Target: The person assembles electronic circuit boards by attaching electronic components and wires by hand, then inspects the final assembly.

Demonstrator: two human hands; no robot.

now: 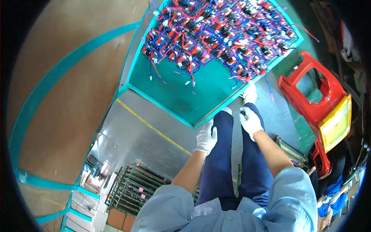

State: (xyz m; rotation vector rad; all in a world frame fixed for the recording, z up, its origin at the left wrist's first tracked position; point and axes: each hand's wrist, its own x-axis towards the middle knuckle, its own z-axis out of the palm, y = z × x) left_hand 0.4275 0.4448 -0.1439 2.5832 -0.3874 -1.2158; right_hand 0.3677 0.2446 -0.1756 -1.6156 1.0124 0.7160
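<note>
I stand and look down at a teal table whose far half is heaped with small circuit boards trailing red, blue and purple wires. My left hand, in a white glove, hangs beside my left thigh near the table's front edge, fingers loosely curled, holding nothing I can see. My right hand, also gloved, rests on my right thigh with its fingers loosely bent and empty. My dark blue trousers and white shoes show below.
A red plastic stool with a yellow crate lies at the right. A yellow line crosses the grey floor. Racks of green boards stand at lower left. A brown panel with teal frame fills the left.
</note>
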